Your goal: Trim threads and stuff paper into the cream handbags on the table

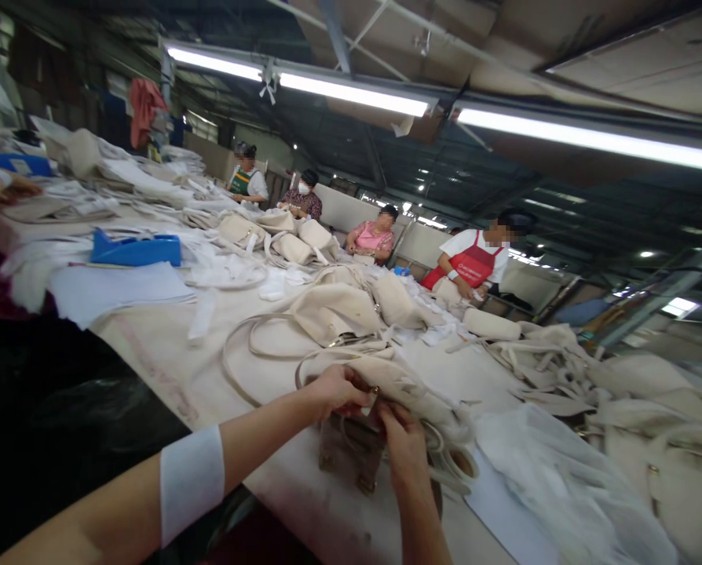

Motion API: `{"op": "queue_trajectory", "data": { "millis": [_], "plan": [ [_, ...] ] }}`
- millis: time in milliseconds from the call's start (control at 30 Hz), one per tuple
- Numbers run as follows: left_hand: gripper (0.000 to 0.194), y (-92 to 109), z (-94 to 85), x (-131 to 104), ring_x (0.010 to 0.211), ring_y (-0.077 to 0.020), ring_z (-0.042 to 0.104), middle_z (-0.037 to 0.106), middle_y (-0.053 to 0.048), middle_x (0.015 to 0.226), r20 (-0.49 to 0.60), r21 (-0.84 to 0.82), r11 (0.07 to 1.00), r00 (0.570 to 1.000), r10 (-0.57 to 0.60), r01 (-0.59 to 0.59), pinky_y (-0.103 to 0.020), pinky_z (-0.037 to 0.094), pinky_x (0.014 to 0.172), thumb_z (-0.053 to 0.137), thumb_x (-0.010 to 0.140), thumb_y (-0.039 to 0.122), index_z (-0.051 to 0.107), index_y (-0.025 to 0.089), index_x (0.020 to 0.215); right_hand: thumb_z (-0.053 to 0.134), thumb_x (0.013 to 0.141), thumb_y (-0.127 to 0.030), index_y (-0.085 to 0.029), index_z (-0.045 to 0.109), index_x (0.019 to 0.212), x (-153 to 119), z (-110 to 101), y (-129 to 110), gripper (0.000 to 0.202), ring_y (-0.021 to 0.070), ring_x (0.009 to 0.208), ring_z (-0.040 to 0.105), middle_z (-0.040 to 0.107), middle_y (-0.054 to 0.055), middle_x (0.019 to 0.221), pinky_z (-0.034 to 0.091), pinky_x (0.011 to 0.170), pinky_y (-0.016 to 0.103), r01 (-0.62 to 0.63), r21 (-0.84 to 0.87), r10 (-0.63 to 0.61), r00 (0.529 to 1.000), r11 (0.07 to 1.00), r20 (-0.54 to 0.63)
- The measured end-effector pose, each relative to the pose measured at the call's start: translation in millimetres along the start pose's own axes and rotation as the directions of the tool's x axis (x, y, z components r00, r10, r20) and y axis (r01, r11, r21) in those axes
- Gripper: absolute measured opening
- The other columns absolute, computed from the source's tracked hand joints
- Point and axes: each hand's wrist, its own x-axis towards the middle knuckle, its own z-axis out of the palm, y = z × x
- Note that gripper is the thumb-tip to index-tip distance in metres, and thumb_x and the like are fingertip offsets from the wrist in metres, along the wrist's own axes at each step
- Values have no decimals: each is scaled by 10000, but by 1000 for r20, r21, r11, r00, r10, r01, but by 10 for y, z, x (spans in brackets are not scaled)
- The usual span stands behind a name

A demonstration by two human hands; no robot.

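Observation:
A cream handbag [395,375] lies on the work table in front of me, its straps looped around it. My left hand [340,390] is closed at the bag's near edge, pinching a small pale piece beside a gold-coloured metal fitting [374,391]. Close on its right, my right hand [403,430] has its fingers bent together at the same spot; what they hold is hidden. Below both hands hangs a beige flap [351,455] with metal fittings at its lower end. A white band [191,482] wraps my left forearm.
Several cream bags [336,310] cover the table [151,353] ahead. A tape roll [462,461] and clear plastic [568,479] lie to the right, a blue tape dispenser [136,248] and white paper sheets [118,292] to the left. Several co-workers, one in a red apron [472,263], line the far side.

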Motion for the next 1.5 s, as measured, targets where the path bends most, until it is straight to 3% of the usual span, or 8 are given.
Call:
{"op": "queue_trajectory", "data": {
  "millis": [100,200,400,633,833,1033,1267,1500],
  "plan": [
    [230,-75,-3,-13,455,-98,559,590,55,504,-24,31,999,1000,14,-13,-177,384,427,765,626,87,601,160,768,590,706,-515,-220,747,827,-106,61,7,355,259,732,639,729,62,789,508,674,373,-104,158,97,994,982,50],
    [266,-125,-20,-7,447,-105,557,589,58,494,-29,47,999,999,13,-11,-194,438,449,776,628,96,587,169,800,668,682,-476,-249,738,793,-161,81,-16,263,255,736,610,716,50,782,497,706,384,-213,307,184,975,928,120],
    [271,-184,-35,19,518,-117,598,633,36,597,-12,22,1000,1000,-3,3,-236,512,528,825,608,121,619,153,780,710,676,-461,-265,722,754,-145,59,16,212,240,680,560,661,38,686,463,670,387,-297,356,253,953,886,165],
    [208,-199,-31,44,480,-110,526,563,32,510,7,38,993,993,-116,116,-224,418,485,789,620,120,584,151,606,768,665,-452,-270,744,734,-144,35,133,196,231,634,555,677,29,672,456,658,397,-333,367,286,942,869,178],
    [154,-208,-14,-5,609,-118,543,633,33,635,-50,77,996,998,-49,53,-228,347,548,747,601,94,655,163,702,703,612,-377,-260,752,728,-183,-25,156,172,235,707,609,724,34,733,485,676,376,-322,431,255,945,843,207],
    [136,-208,-66,1,581,-121,573,611,32,610,23,112,992,998,-56,53,-229,371,538,747,626,137,625,162,679,781,658,-329,-228,790,815,-218,-53,135,187,260,775,641,758,66,830,493,708,384,-368,462,249,921,807,298],
    [215,-229,-121,48,562,-163,656,663,-3,655,154,118,992,986,-70,52,-253,481,537,790,598,174,629,157,739,780,694,-456,-240,708,720,-208,24,180,228,230,600,553,657,66,664,444,610,416,-391,401,309,916,828,255],
    [126,-252,-28,-55,547,-96,540,588,27,600,100,73,995,993,55,-62,-201,440,538,671,622,49,600,148,655,764,703,-464,-269,566,600,-196,101,123,296,171,492,370,448,-13,491,313,538,369,-327,363,287,944,873,162]
  ]
}}
